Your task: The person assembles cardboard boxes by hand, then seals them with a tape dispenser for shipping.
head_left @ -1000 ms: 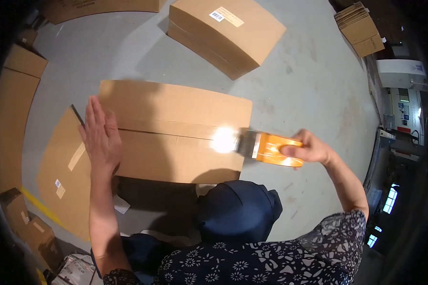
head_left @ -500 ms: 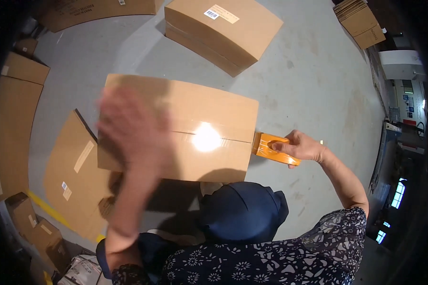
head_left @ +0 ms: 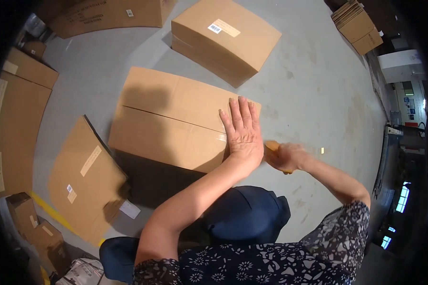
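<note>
A closed cardboard box (head_left: 176, 121) lies in front of me, a seam running along its top. Flat on the box's right end rests my left hand (head_left: 245, 133), fingers stretched out over the seam. Just past that end, my right hand (head_left: 290, 157) is wrapped around an orange tape dispenser (head_left: 272, 147). Motion smears the right hand, and its fingers partly cover the dispenser. A short piece of clear, shiny tape shows on the seam beside my left fingers.
A second closed box (head_left: 228, 35) with labels stands beyond. A flat cardboard piece (head_left: 88, 175) leans at the left, near a yellow floor line (head_left: 57, 214). Larger cartons (head_left: 21, 128) line the left edge. Folded cartons (head_left: 356, 26) are stacked at the far right.
My left hand has gone from the box's left side to its right end and pressed flat. The box has turned slightly. The right hand with the tape dispenser has shifted slightly and tilted.
</note>
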{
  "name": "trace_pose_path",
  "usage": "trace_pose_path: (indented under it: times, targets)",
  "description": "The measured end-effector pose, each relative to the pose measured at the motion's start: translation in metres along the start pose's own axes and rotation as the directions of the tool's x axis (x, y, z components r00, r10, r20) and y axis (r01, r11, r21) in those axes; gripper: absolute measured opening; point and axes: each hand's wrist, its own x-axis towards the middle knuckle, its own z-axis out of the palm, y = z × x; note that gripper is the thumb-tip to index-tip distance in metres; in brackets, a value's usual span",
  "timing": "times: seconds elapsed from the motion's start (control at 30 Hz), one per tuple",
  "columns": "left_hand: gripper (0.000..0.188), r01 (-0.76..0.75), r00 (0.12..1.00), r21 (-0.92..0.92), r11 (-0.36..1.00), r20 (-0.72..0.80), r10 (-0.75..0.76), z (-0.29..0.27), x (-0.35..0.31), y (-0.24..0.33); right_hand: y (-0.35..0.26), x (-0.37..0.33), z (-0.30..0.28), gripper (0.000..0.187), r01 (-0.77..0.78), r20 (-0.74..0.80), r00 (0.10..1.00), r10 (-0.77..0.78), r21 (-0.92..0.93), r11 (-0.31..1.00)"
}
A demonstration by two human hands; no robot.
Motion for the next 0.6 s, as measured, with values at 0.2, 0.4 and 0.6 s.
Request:
trace_pose_path:
  times: [0.2, 0.4, 0.6]
  targets:
    - [0.076, 0.042, 0.999, -0.197, 0.98, 0.007, -0.041, -0.004, 0.0, 0.006, 0.004, 0.037, 0.052, 0.05, -0.002, 0.002, 1.0, 0.001, 0.533, 0.846]
    - [0.098, -0.122, 0.98, -0.614, 0.78, -0.2, -0.004, -0.045, -0.009, -0.056, -0.014, 0.083, 0.064, 0.05, 0.169, -0.22, 0.97, 0.103, 0.916, 0.365]
    - [0.075, 0.66, 0.563, -0.528, 0.535, -0.123, -0.817, -0.029, 0.001, -0.258, -0.089, 0.036, 0.014, 0.055, 0.25, -0.295, 0.955, 0.023, 0.847, 0.47]
